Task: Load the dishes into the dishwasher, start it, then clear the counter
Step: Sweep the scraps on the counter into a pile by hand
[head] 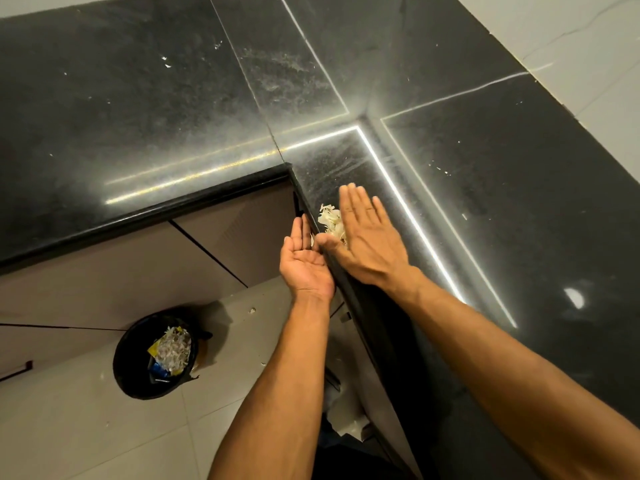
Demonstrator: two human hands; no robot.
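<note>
The black counter (145, 109) fills most of the view, an L-shaped slab running off the frame at the top, left and right, so its full extent cannot be seen. Bright strips of reflected light cross it, and pale specks lie scattered over the dusty surface; what the specks are is too small to tell. A white smudge near the right edge may be a reflection or a mark. Pale wall (571, 36) shows beyond the counter at the upper right.

Under the counter's inner corner, beige cabinet fronts (114, 275) stand, partly cut by the left edge; one dark handle shows low on the left. No dishwasher can be made out. The tiled floor (69, 438) lies below, with a few small bits on it.

A black bin (138, 382) stands on the floor near the cabinets, well apart from the hands. It holds pale shreds, a yellow wrapper and something blue.

Both forearms reach up from the bottom edge and hide part of the counter rim. The right hand (363, 240) lies flat on the counter, palm down, fingers straight, its side against the scraps (330, 220). The left hand (304, 261) is held palm up, fingers relaxed, just below the counter's rim beside the scraps, holding nothing that shows.

The scraps, a small heap of pale peels, sit at the very rim of the counter between the two hands; part of the heap is hidden by the right hand.
</note>
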